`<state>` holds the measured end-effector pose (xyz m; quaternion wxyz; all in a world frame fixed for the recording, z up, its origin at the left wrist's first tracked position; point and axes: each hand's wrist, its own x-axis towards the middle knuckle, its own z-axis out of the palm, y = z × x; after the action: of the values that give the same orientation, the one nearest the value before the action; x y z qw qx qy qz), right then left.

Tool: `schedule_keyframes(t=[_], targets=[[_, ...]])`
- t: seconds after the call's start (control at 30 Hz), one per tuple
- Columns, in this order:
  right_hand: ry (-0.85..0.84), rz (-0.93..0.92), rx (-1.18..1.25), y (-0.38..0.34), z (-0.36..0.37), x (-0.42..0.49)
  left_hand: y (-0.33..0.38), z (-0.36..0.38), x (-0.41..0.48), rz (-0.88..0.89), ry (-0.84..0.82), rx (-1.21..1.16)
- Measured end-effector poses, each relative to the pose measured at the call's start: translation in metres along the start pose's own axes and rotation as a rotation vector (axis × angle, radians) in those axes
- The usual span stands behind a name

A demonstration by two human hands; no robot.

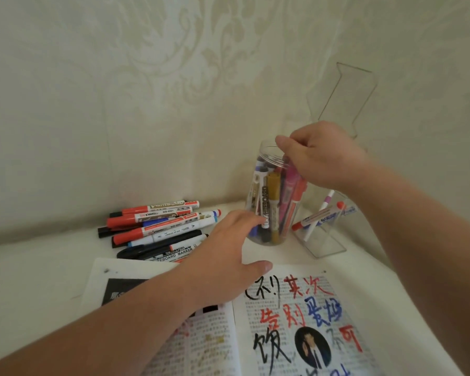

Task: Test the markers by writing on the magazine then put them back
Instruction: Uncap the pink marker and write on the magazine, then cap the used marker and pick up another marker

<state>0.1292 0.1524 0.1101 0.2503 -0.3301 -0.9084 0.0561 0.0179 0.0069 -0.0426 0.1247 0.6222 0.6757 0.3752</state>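
1. Left hand [228, 256]: open. The fingers are extended and loosely spread, with the thumb held out to the side. The fingertips [257, 221] touch the lower wall of the clear jar [266, 154]. The hand holds nothing.
2. Right hand [318, 158]: positioned at the mouth of the jar, fingers curled downward and thumb reaching across the rim. The fingers meet the tops of a pink marker [289, 183] and an orange-red marker [299, 195]. Whether they grip a marker or only touch it cannot be told.
3. Jar: upright on the white table [52, 267], near the wall, holding the standing markers [273, 202].
4. Loose markers [160, 226]: a pile lying flat on the table, left of the jar and apart from it.
5. Magazine [296, 321]: open on the table in front of the jar. The right page carries large red, blue and black handwritten characters. The left forearm crosses the left page.
6. Clear stand [323, 245]: just right of the jar, with several pens [315, 217] resting across it.
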Motion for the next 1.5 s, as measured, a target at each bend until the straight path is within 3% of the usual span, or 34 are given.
schedule_keyframes(t=[0.1, 0.23, 0.37, 0.57, 0.67, 0.73, 0.8, 0.93, 1.0, 1.03, 1.17, 1.3, 1.4, 1.5], targets=[[-0.028, -0.027, -0.053, -0.002, 0.006, -0.007, -0.002, 0.001, 0.001, 0.006, -0.012, -0.011], [0.185, -0.096, 0.163, 0.004, 0.016, -0.012, -0.002, 0.002, 0.002, 0.002, -0.019, -0.012], [0.302, -0.105, -0.031, 0.007, 0.01, -0.01, -0.002, 0.002, 0.001, 0.013, -0.037, 0.009], [0.031, 0.071, -0.259, -0.011, -0.011, 0.0, -0.005, 0.004, 0.002, 0.025, -0.048, 0.02], [-0.208, 0.08, -0.311, -0.021, -0.025, 0.003, -0.005, 0.004, 0.002, 0.029, -0.052, 0.018], [-0.265, 0.069, -0.332, -0.022, -0.029, 0.001, -0.004, 0.004, 0.002, 0.037, -0.051, 0.026], [-0.19, 0.065, -0.232, -0.016, -0.028, -0.001, -0.003, 0.004, 0.002, 0.036, -0.057, 0.033], [0.274, -0.023, 0.03, 0.007, -0.027, -0.017, -0.004, 0.004, 0.002, 0.042, -0.072, 0.038], [0.398, 0.025, 0.084, 0.023, -0.037, -0.03, -0.006, 0.004, 0.002, 0.052, -0.072, 0.036], [0.358, 0.097, 0.076, 0.033, -0.043, -0.035, -0.005, 0.004, 0.002, 0.058, -0.072, 0.033], [-0.143, 0.355, -0.053, 0.056, -0.05, -0.049, -0.005, 0.006, 0.002, 0.068, -0.046, 0.012], [-0.262, 0.275, -0.005, 0.054, -0.053, -0.047, -0.009, 0.007, 0.003, 0.043, -0.006, -0.017], [-0.451, 0.255, -0.039, 0.048, -0.058, -0.042, -0.007, 0.007, 0.002, 0.042, -0.002, -0.008], [-0.463, 0.326, -0.024, 0.043, -0.058, -0.036, -0.004, 0.006, 0.001, 0.046, 0.006, 0.005]])
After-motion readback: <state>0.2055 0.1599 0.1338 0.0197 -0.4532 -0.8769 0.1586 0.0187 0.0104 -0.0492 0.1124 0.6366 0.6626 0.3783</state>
